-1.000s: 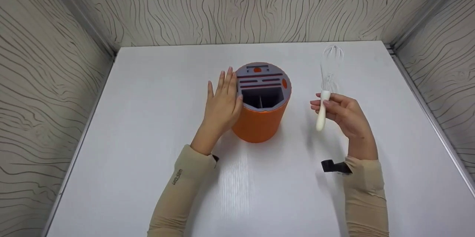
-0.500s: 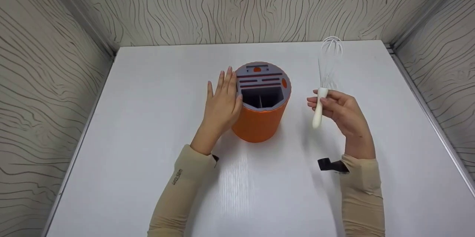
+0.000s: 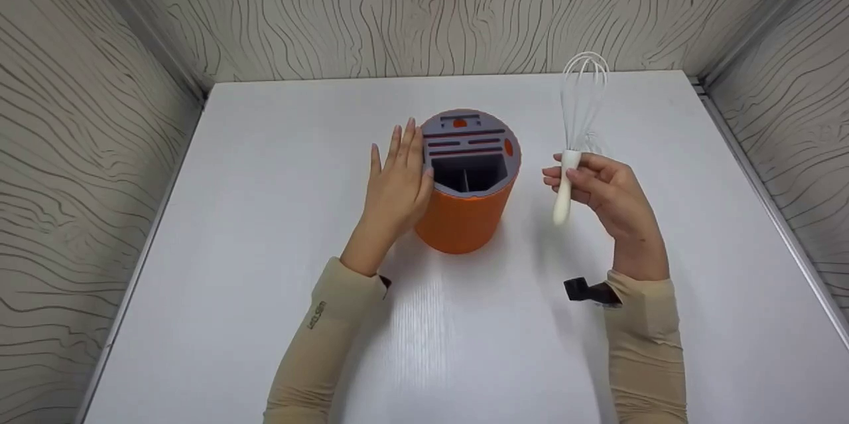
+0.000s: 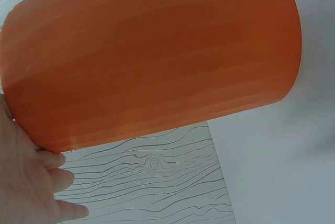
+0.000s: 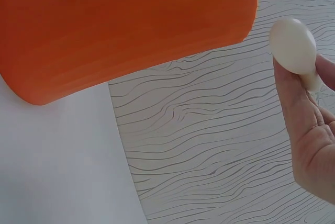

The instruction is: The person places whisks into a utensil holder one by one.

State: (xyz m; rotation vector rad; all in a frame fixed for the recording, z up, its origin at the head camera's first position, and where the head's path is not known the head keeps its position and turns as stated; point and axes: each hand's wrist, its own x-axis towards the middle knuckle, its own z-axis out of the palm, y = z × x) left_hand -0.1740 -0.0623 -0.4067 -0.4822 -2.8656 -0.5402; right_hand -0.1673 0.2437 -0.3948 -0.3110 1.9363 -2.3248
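Whisk (image 3: pixel 571 156) in the right hand (image 3: pixel 613 195), left hand (image 3: pixel 396 188) against the orange holder (image 3: pixel 461 225)

In the head view, the whisk is to the right of the holder and well apart from it, its handle (image 3: pixel 562 202) pinched between the right hand's thumb and fingers. It tilts, wires toward the back wall (image 3: pixel 457 12), handle end toward the person. The left hand lies along the holder's left side, fingers straight, the little finger spread from the others. The holder stands upright on the white table (image 3: pixel 265 212), between the two hands; its grey top (image 3: pixel 467 145) has slots and a divided compartment.

In the left wrist view, the orange wall fills much of the frame; the left hand touches it near the top end, fingertips reaching past its edge. A bit of white and some fingers show at the upper corner, cut off.

In the right wrist view, the handle's rounded end sits between thumb and fingers, near the holder but not touching it. The wires are mostly hidden.
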